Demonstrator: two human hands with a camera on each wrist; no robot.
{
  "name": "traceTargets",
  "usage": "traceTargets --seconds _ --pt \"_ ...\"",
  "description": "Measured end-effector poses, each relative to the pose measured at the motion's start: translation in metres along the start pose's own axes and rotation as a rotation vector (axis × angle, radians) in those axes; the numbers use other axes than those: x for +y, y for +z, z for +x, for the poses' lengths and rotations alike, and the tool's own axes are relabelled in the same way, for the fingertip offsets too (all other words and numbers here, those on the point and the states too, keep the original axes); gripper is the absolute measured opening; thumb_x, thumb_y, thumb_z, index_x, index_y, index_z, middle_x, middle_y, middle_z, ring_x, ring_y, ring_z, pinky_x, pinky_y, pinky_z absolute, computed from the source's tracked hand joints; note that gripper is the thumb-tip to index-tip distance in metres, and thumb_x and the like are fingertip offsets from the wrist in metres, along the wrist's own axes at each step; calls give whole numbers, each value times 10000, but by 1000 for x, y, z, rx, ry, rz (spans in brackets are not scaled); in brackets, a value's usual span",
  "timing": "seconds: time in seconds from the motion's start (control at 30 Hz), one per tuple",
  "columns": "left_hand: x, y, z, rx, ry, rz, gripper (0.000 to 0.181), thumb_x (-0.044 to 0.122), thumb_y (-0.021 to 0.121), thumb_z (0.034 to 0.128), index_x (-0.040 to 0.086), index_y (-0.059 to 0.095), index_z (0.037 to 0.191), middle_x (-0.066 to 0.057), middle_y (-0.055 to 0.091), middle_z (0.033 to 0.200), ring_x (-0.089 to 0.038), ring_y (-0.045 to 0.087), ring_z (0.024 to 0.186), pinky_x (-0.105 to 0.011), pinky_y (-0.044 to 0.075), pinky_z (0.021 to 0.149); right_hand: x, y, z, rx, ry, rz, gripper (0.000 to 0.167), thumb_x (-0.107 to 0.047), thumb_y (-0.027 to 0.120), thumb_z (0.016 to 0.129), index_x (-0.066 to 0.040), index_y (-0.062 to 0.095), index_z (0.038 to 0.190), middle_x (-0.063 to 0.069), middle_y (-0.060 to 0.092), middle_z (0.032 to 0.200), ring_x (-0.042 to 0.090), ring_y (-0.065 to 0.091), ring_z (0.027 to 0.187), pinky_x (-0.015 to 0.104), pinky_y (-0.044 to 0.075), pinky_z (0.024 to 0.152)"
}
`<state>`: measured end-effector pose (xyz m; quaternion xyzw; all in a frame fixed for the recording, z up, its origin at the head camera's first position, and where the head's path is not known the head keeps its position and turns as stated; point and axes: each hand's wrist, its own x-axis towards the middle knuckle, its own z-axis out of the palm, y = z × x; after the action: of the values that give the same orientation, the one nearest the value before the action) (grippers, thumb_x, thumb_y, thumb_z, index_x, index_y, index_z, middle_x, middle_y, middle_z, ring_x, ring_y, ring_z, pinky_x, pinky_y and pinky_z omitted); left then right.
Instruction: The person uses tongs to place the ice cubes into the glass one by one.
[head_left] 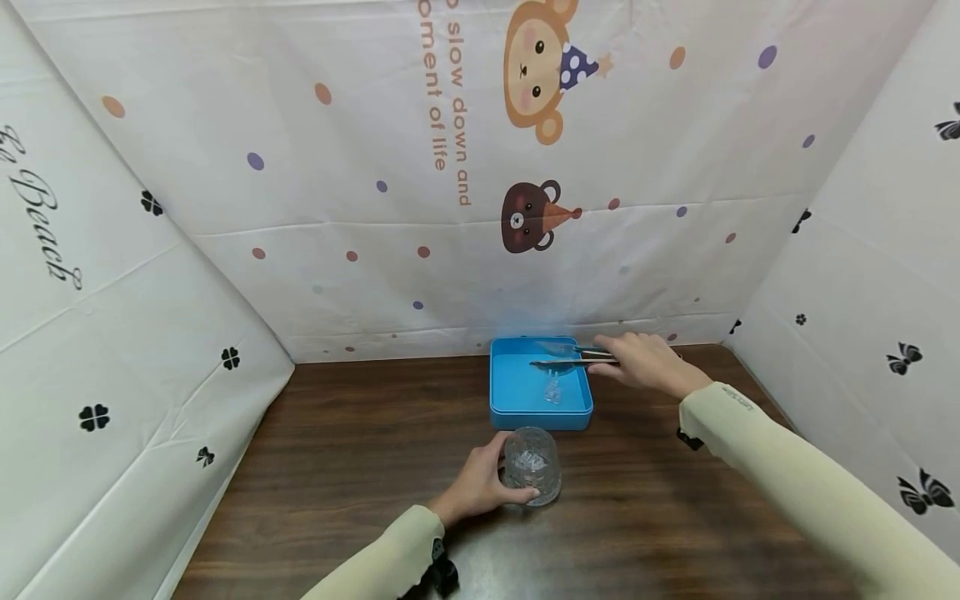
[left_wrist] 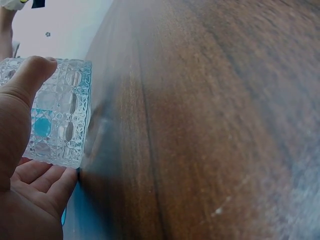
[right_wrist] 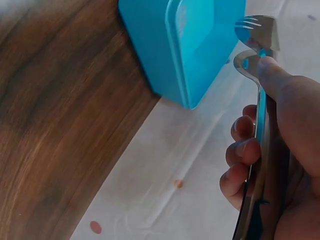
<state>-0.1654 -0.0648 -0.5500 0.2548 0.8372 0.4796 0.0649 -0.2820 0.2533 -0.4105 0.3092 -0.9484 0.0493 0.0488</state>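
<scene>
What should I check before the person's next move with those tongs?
1. Left hand holding the glass: ok, thumb and fingers on its sides.
2. Right hand gripping the tongs: ok.
3. Tongs reaching over the blue tray: ok, in the head view.
4. Clear item lying in the tray: ok.
5. Tongs closed on it: not ok, their ends stand apart.
6. Glass empty: cannot tell through its patterned wall.

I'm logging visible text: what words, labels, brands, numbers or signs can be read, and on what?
"o slow down and": white spotted backdrop sheet, cut off above.
"oment of life": same sheet, likewise.
"Beach": white left side sheet with black clovers; preceding word unclear.
Pale yellow right sleeve: print too small to read.
</scene>
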Motion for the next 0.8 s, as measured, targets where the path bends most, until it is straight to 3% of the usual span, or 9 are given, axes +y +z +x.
traceTargets --seconds 0.23,0.63,0.8 --pt "0 0 0 -5 -7 -1 812 455 865 814 134 470 1447 -30 637 1299 -112 650 1140 -300 543 959 10 7 8 -42 16 -14 508 -387 690 989 -5 629 1319 77 685 808 183 615 603 345 460 460" --pt "0 -2 0 -9 -14 -8 807 447 864 818 134 470 1449 -36 634 1304 -111 646 1146 -296 536 970 8 13 17 -101 50 -23 480 -375 690 994 2 662 1291 108 719 933 223 666 699 424 567 603" --pt "0 -1 0 -14 -16 -11 810 447 862 821 141 462 1456 -41 624 1322 -118 642 1160 -295 532 975 6 16 21 -124 60 -25 453 -346 697 993 18 676 1263 89 706 899 209 650 686 424 572 627"
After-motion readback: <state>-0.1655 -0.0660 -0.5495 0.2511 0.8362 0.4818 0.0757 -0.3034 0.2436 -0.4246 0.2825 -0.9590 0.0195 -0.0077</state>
